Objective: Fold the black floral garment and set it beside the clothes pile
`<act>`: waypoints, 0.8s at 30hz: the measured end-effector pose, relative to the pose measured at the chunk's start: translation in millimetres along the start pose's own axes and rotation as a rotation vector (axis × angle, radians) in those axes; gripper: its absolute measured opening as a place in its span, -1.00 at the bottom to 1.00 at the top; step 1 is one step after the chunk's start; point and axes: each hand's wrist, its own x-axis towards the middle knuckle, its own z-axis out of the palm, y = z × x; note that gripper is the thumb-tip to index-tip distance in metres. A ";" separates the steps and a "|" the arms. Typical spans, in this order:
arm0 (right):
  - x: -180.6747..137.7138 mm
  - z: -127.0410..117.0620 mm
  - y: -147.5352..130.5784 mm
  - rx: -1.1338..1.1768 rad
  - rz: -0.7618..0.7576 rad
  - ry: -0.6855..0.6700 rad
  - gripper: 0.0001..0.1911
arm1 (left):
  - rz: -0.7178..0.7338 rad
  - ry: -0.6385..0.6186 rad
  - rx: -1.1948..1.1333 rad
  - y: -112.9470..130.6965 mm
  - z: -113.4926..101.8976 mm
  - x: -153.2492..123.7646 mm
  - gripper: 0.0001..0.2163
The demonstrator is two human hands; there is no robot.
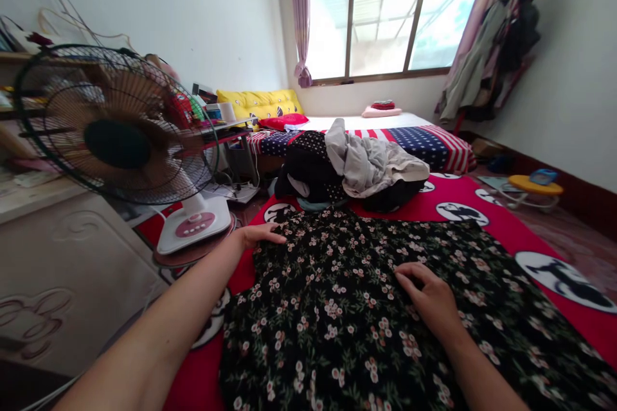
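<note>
A black floral garment (332, 308) with small pink-white flowers and green leaves is spread across the red bed cover. My left hand (263, 234) rests at its upper left edge, thumb stretched over the cloth and the fingers partly hidden. On the middle of the garment, my right hand (429, 295) is closed, with thumb and forefinger meeting in a pinch on the fabric. Just beyond lies a heap of clothes, with a light grey garment (371, 160) on top of black ones (313, 170).
The red cover (501, 196) has black-and-white oval prints. A standing fan (120, 141) is at the left, beside a pale cabinet (53, 270). Behind is another bed with a stars-and-stripes cover (419, 144). A yellow stool (535, 185) stands at the right.
</note>
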 end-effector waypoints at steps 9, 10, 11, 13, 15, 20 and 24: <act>1.9 -0.6 0.4 -0.008 0.006 -0.003 -0.73 | 0.210 0.644 0.468 9.5 -17.0 20.5 -0.53; 1.9 -0.7 0.4 -0.013 0.006 -0.004 -0.73 | 0.219 0.692 0.491 7.2 -14.5 22.2 -0.51; 1.5 -0.8 0.4 -0.017 0.001 -0.002 -0.74 | 0.216 0.728 0.515 4.4 -11.8 22.0 -0.49; 0.5 -0.6 0.8 -0.023 -0.024 0.006 -0.74 | 0.179 0.770 0.554 -2.2 -7.3 16.0 -0.47; -0.5 0.0 1.9 -0.030 -0.060 0.025 -0.75 | 0.116 0.767 0.570 -9.1 -4.9 3.7 -0.47; -1.3 2.7 -6.8 -0.049 -0.225 0.101 -0.80 | -0.052 0.581 0.517 -23.3 -0.4 -36.8 -0.51; -19.5 4.3 -59.4 -0.025 -0.425 0.025 -0.87 | -0.079 0.410 0.440 -29.3 13.7 -63.0 -0.60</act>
